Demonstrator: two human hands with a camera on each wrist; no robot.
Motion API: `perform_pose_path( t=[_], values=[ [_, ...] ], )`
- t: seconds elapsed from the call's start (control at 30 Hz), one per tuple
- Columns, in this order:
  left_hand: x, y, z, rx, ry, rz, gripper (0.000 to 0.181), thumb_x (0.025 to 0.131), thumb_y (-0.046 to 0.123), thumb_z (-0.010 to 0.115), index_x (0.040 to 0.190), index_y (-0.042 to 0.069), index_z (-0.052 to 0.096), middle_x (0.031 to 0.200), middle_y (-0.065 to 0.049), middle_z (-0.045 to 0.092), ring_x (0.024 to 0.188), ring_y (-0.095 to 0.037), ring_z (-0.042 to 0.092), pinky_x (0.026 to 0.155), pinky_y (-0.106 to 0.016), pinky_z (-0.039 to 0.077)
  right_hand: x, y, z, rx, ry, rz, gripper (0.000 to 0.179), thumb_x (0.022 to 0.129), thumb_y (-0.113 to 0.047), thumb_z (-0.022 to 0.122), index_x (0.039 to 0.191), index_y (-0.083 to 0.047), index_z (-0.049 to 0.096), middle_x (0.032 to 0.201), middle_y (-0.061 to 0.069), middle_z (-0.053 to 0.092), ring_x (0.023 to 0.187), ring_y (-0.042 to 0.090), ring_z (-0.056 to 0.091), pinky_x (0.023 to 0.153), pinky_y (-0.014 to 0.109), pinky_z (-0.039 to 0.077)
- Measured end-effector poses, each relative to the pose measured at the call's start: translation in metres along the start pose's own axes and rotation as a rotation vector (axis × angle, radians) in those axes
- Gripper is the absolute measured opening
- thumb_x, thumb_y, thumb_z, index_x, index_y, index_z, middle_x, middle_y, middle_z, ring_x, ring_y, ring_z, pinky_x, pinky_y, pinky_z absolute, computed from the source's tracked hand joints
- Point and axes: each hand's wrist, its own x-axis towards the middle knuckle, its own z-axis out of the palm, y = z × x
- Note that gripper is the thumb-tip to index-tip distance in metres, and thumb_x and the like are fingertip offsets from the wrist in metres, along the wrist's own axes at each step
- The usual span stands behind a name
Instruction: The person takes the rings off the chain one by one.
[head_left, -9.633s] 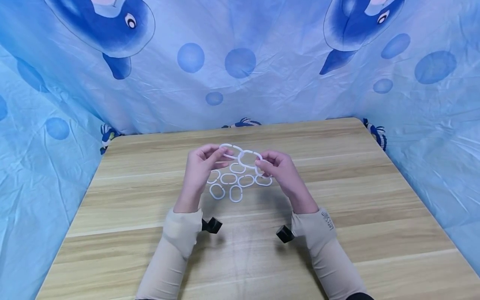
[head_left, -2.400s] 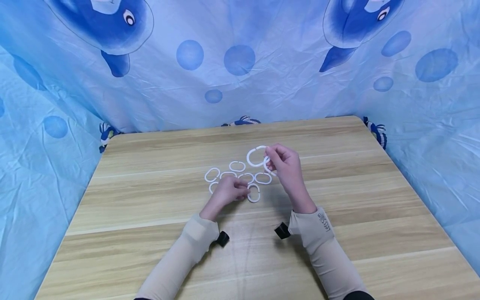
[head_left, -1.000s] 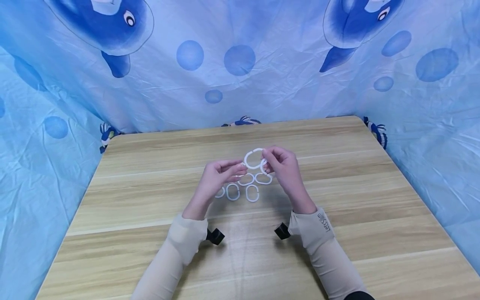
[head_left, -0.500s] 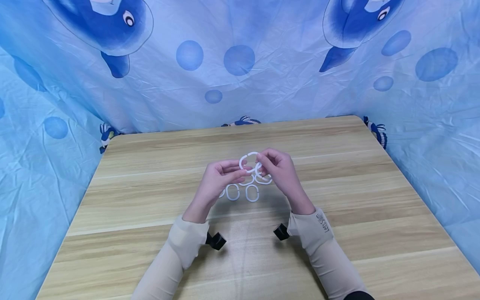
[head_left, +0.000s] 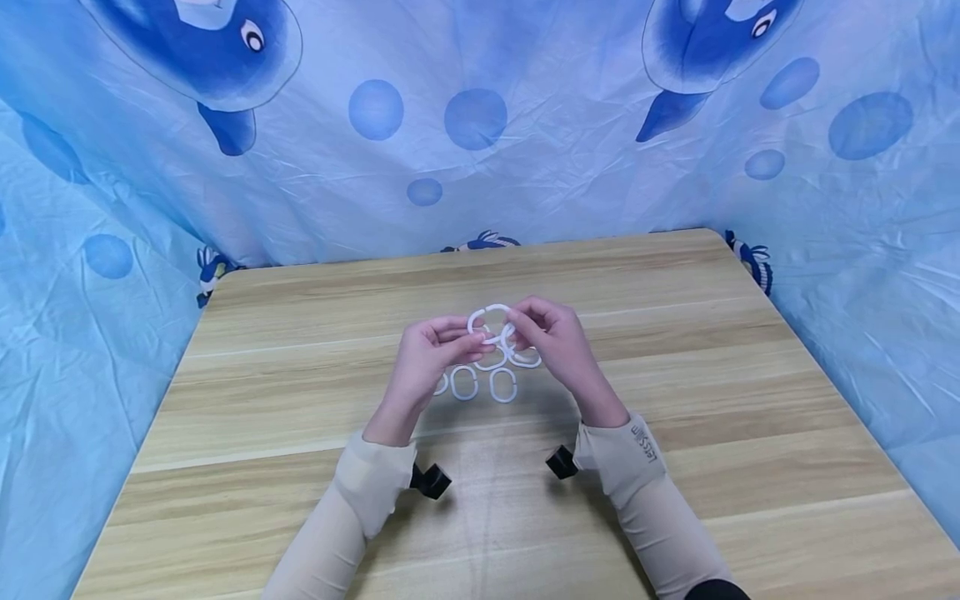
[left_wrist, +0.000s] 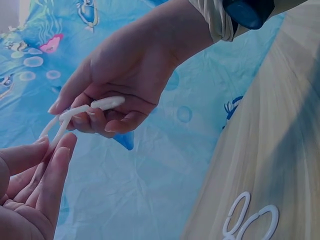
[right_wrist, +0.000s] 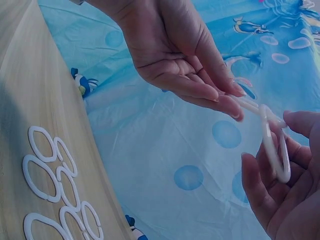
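In the head view both hands are raised over the table, around white plastic C-shaped rings. My left hand [head_left: 431, 354] pinches the lower left edge of one ring [head_left: 472, 323] between thumb and fingers. My right hand [head_left: 555, 337] pinches the right side of that ring, where another ring [head_left: 505, 342] hooks through it. From the right wrist, the hooked ring [right_wrist: 270, 145] hangs beside my right fingers, and the ring [right_wrist: 248, 104] in my left fingertips shows nearly edge-on. The left wrist view has a ring [left_wrist: 107, 103] lying along my right palm.
Several loose white rings [head_left: 492, 385] lie flat on the wooden table [head_left: 480, 517] below the hands, some partly hidden by them. A blue curtain [head_left: 585, 167] with whale prints hangs behind and beside the table. Black cameras [head_left: 432, 482] jut from both wrists.
Earlier my left hand was low at a ring near the table; it has since risen to the held rings. My right hand has shifted slightly left with its rings, bringing them to my left fingers.
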Motion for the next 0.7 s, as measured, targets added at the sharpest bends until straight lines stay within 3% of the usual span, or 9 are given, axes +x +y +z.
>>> perform_pose_path(
  t=[0.1,0.33,0.57,0.7],
  values=[
    [0.0,0.003,-0.002,0.012,0.024,0.023,0.032,0.087,-0.008,0.064,0.117,-0.018,0.057,0.08,0.006,0.074,0.073,-0.01,0.074,0.074,-0.03,0.061,0.001,-0.001,-0.002,0.008,0.012,-0.007,0.021,0.096,-0.01,0.059,0.1,0.01,0.064,0.07,-0.003,0.06,0.062,0.007,0.059,0.062,0.02,0.057],
    [-0.002,0.01,-0.008,0.009,0.053,0.084,0.031,0.088,-0.008,0.063,0.116,-0.02,0.056,0.079,0.006,0.075,0.073,-0.011,0.074,0.074,-0.03,0.061,0.002,-0.001,-0.006,0.001,0.028,-0.018,0.018,0.092,-0.008,0.064,0.103,0.006,0.066,0.075,-0.003,0.063,0.069,0.01,0.061,0.063,0.02,0.057],
    [-0.001,0.01,-0.01,-0.004,0.079,0.114,0.031,0.087,-0.009,0.064,0.114,-0.021,0.057,0.08,0.005,0.075,0.074,-0.01,0.073,0.071,-0.026,0.061,0.002,0.001,-0.007,-0.034,-0.004,-0.005,0.02,0.092,-0.01,0.065,0.105,0.005,0.068,0.083,0.01,0.067,0.07,0.01,0.063,0.067,0.03,0.061],
    [-0.001,0.01,-0.012,0.0,0.103,0.131,0.029,0.087,-0.009,0.064,0.113,-0.02,0.058,0.08,0.006,0.075,0.074,-0.009,0.073,0.071,-0.024,0.061,0.001,0.0,-0.008,-0.023,0.0,0.031,0.02,0.093,-0.011,0.064,0.104,0.005,0.066,0.083,0.006,0.066,0.067,0.01,0.061,0.063,0.025,0.059]
  ],
)
